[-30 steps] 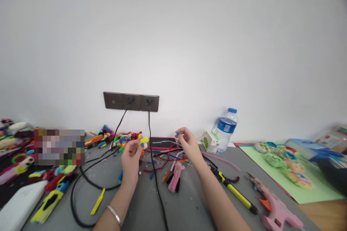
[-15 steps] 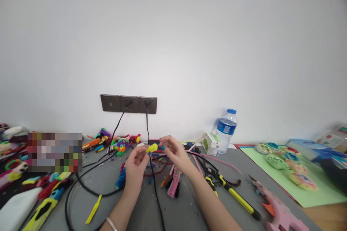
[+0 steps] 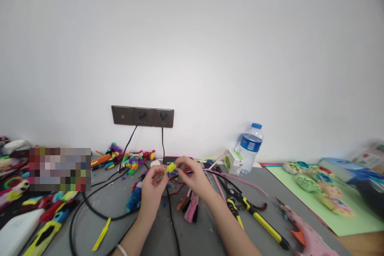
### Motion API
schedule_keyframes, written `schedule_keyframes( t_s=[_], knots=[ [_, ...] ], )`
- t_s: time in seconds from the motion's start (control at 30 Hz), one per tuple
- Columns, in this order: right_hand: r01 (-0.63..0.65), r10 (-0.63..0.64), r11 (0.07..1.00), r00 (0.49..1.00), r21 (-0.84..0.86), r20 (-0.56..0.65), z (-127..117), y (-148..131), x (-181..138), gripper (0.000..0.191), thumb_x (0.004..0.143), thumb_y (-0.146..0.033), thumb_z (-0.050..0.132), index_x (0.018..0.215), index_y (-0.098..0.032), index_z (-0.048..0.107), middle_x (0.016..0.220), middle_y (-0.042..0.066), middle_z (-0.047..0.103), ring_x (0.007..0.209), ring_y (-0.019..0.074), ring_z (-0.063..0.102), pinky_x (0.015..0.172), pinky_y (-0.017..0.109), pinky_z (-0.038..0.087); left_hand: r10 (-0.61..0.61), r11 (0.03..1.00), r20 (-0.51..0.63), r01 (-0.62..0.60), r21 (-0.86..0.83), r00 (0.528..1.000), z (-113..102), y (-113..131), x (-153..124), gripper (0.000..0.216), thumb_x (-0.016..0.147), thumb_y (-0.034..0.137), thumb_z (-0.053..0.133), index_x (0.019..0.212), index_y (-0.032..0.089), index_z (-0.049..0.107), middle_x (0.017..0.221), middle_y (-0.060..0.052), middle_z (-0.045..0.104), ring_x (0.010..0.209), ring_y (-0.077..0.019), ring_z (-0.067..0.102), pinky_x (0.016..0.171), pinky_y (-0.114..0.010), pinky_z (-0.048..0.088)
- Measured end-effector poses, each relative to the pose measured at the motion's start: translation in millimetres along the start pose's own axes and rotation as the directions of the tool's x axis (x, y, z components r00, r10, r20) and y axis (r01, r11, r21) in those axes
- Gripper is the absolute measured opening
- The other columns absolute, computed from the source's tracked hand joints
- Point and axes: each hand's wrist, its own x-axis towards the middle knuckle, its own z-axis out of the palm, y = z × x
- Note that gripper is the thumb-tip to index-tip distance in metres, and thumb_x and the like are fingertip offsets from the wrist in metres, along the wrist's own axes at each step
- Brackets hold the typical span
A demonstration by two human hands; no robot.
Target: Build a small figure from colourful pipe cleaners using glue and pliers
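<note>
A small, bright yellow fuzzy piece (image 3: 171, 167), which looks like bent pipe cleaner, is held up over the grey table. My left hand (image 3: 153, 184) pinches it from the left between thumb and fingers. My right hand (image 3: 193, 176) has its thumb and bent forefinger closed on the piece's right end; the exact contact is small and partly hidden. Below my hands lie a pink fuzzy figure with black parts (image 3: 191, 210) and, by my left wrist, a blue fuzzy figure (image 3: 134, 199). A flat yellow strip (image 3: 101, 234) rests on the table to the left.
Black cables (image 3: 87, 208) loop across the table from the wall sockets (image 3: 143, 116). To the right are yellow-and-black pliers (image 3: 264, 226), a pink glue gun (image 3: 312, 232), a small box (image 3: 234, 161) and a water bottle (image 3: 251, 148). Colourful fuzzy figures (image 3: 136, 162) sit near the wall.
My right hand has moved left and slightly down, bringing its fingertips from just apart to the yellow piece. The yellow piece has shifted slightly right and down with my left hand.
</note>
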Motion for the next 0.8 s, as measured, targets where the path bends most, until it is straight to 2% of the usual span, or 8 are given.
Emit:
schedule_keyframes(
  t_s=[0.4, 0.57, 0.8],
  knots=[
    [0.024, -0.029, 0.996, 0.998, -0.081, -0.063, 0.0, 3.5, 0.0, 0.013, 0.078, -0.012, 0.054, 0.081, -0.019, 0.063, 0.067, -0.001, 0.062, 0.056, 0.0116, 0.054, 0.058, 0.022, 0.044, 0.002, 1.000, -0.004, -0.002, -0.009, 1.000, -0.5, 1.7, -0.5, 0.022, 0.066, 0.034, 0.075, 0.075, 0.016, 0.066, 0.081, -0.007, 0.071, 0.078, -0.0211, 0.068, 0.071, -0.031, 0.056],
    [0.033, -0.044, 0.992, 0.995, -0.121, -0.088, 1.5, 0.9, 0.3, 0.010, 0.079, -0.016, 0.055, 0.080, -0.019, 0.064, 0.066, 0.000, 0.062, 0.054, 0.0118, 0.053, 0.056, 0.023, 0.044, 0.029, 1.000, -0.037, -0.028, 0.005, 0.999, 0.1, 2.1, -2.0, 0.017, 0.067, 0.031, 0.074, 0.075, 0.017, 0.067, 0.078, -0.006, 0.072, 0.075, -0.0201, 0.068, 0.067, -0.029, 0.056],
    [0.010, -0.019, 0.992, 0.997, -0.123, -0.070, 3.4, 1.6, -1.9, 0.011, 0.078, -0.015, 0.053, 0.081, -0.020, 0.062, 0.063, -0.002, 0.060, 0.054, 0.0118, 0.054, 0.057, 0.023, 0.045, 0.025, 1.000, -0.035, -0.025, 0.014, 0.999, -1.4, 0.6, -1.0, 0.014, 0.067, 0.028, 0.073, 0.074, 0.017, 0.067, 0.081, -0.007, 0.073, 0.079, -0.0218, 0.070, 0.072, -0.032, 0.056]
  ],
)
